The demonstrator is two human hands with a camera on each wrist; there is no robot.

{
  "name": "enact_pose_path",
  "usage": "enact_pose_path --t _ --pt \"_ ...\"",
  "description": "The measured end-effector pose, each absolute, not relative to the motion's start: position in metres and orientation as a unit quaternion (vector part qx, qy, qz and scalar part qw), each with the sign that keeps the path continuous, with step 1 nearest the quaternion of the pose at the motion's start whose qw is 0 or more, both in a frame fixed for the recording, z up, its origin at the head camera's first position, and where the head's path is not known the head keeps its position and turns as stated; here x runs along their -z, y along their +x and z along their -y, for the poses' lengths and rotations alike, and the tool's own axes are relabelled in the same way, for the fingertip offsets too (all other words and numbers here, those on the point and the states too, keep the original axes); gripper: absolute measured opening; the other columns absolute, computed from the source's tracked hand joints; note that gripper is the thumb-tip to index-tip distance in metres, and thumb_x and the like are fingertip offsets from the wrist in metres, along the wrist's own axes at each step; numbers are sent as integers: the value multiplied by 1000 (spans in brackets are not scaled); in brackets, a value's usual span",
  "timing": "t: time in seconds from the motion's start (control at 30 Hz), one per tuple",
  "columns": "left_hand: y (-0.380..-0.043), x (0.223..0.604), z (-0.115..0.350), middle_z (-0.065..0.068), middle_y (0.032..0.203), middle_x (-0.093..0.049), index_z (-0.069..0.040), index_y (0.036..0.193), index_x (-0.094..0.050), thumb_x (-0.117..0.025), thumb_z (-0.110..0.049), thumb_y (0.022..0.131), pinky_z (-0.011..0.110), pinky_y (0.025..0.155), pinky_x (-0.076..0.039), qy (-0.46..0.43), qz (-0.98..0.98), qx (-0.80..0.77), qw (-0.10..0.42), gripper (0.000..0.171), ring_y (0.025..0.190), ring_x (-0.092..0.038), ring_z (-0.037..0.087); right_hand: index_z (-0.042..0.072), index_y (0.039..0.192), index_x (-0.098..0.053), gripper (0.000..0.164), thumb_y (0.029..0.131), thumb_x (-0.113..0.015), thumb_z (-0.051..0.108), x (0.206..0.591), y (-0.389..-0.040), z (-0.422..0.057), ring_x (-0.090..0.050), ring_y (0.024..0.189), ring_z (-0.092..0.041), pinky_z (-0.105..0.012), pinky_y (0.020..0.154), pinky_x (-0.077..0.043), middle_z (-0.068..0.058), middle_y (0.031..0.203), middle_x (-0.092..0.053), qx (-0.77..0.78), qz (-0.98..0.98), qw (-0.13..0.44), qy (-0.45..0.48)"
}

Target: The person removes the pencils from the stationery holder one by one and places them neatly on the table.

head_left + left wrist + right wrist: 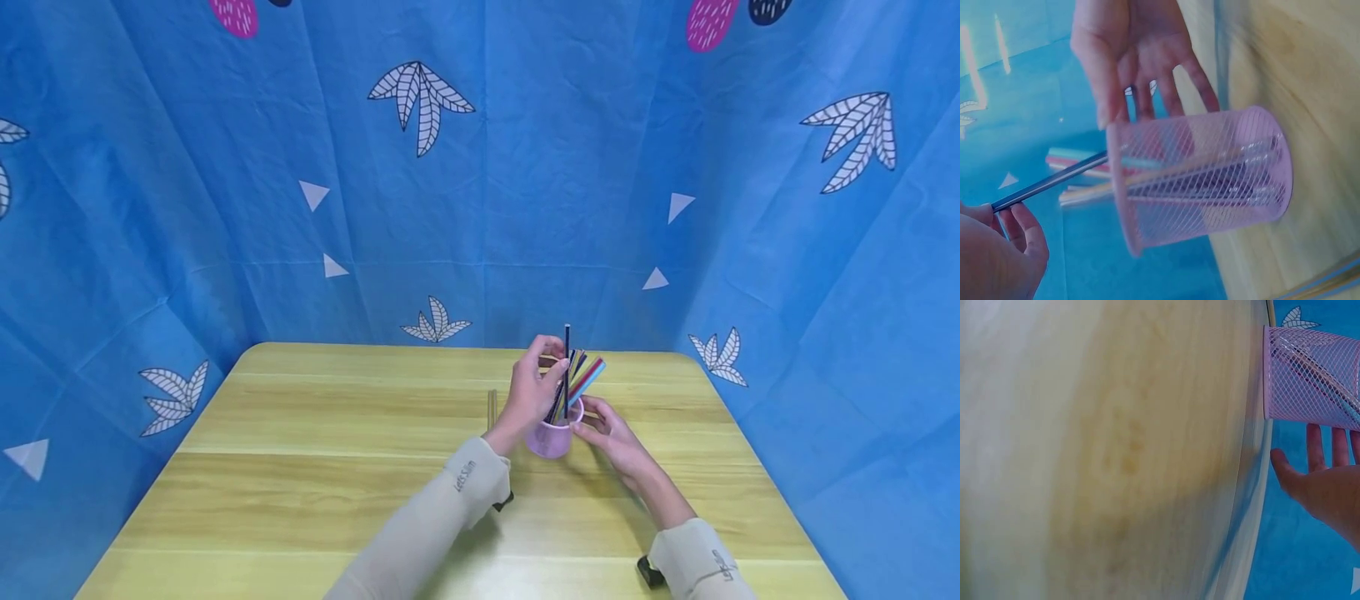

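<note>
Your L hand pinches a dark stick (pencil or straw, can't tell) approx. mid-length, thumb vs. fingertips; its lower end is inside the mouth of the pink mesh pen cup. Your R hand, at 3 to 4 o'clock of the cup, holds it loosely: thumb at the rim, other fingers spread behind the wall. How hard it squeezes, can't tell.

Cup's approx. 2 o'clock from the table's middle, apparently upright on the wood-grain table.

Handling, my guess: stick's light, stiff, smooth, so it may roll or slip betw. fingertips; best held near mid-length, clear of the rim. Cup's prob. light too, thin mesh, fairly rigid but easy to tip; hold it low round the wall, or brace the rim as now.

In the way: the other sticks crowding the mouth. The red stick and light-blue stick lean out to 1 o'clock, w/ more dark and yellowish ones beside them. Your R thumb also sits right by the opening.

Elsewhere: a pale stick lies at 9 to 10 o'clock of the cup, near end hidden by your L wrist. Blue curtain hangs beyond the table at 12.
</note>
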State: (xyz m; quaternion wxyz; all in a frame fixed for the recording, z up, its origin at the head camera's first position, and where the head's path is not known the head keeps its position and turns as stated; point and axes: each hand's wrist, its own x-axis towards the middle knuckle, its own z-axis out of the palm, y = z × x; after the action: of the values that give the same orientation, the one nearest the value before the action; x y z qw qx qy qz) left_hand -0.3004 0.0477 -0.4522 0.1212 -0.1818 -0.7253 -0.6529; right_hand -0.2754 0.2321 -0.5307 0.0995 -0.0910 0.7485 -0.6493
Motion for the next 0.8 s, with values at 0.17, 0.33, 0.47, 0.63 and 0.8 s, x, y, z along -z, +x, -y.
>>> enact_pose_path --t 0.17,0.33,0.47,0.63,0.8 --pt "-299 444 -38 16 114 -67 -7 121 -61 -60 -3 102 29 87 -62 -182 707 673 117 19 98 -66 22 -1 157 -30 66 101 -63 12 531 -276 -232 -35 149 -45 -59 125 -30 -28 159 -40 652 -746 100 -92" --pt "-298 437 -25 21 112 -65 -2 121 -59 -60 1 101 35 89 -64 -196 686 690 121 20 95 -66 25 -2 156 -30 65 102 -63 12 532 -276 -233 -34 149 -47 -61 125 -29 -29 159 -38 650 -747 97 -98" --pt "-296 430 -14 22 112 -63 1 122 -58 -59 2 101 33 88 -64 -202 677 697 121 21 94 -64 21 -1 157 -30 66 102 -63 15 532 -276 -234 -33 150 -48 -62 125 -28 -29 160 -37 647 -750 98 -99" --pt "-293 426 -1 22 112 -62 1 121 -57 -58 3 102 36 89 -64 -203 672 703 115 19 92 -62 17 -1 157 -31 67 101 -64 15 532 -277 -234 -32 151 -48 -63 125 -27 -28 160 -37 650 -747 103 -95" --pt "-289 424 14 25 113 -62 0 120 -57 -58 3 101 45 90 -64 -198 676 701 115 19 93 -63 20 -2 156 -30 67 101 -64 15 531 -276 -233 -32 150 -47 -62 125 -28 -29 160 -37 650 -748 102 -93"
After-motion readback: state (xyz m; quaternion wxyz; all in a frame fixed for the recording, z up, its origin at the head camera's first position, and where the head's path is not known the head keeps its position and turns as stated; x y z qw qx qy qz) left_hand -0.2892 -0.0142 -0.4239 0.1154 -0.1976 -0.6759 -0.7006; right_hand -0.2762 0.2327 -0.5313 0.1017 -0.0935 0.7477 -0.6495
